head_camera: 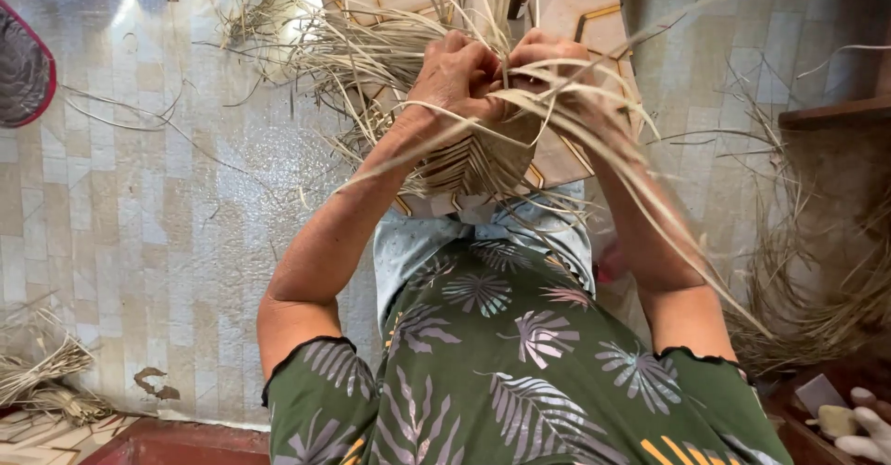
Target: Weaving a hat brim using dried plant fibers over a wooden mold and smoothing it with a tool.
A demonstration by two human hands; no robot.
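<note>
Woven palm mat [483, 163] held in both hands' grip; open floor [139, 196] leftward.

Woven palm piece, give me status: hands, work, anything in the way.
Left hand and right hand both pinching strands. Woven palm piece between them, half plaited. Loose strands trail across right forearm.

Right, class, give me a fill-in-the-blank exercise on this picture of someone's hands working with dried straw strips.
1. The left hand and right hand both grip dried straw strips above a partly ____ panel.
2. The person's dress is green with a pattern of ____.
3. The floor is covered in pale ____.
4. A straw bundle lies at the lower ____ of the view.

Missing words: woven; leaves; tiles; left
</note>
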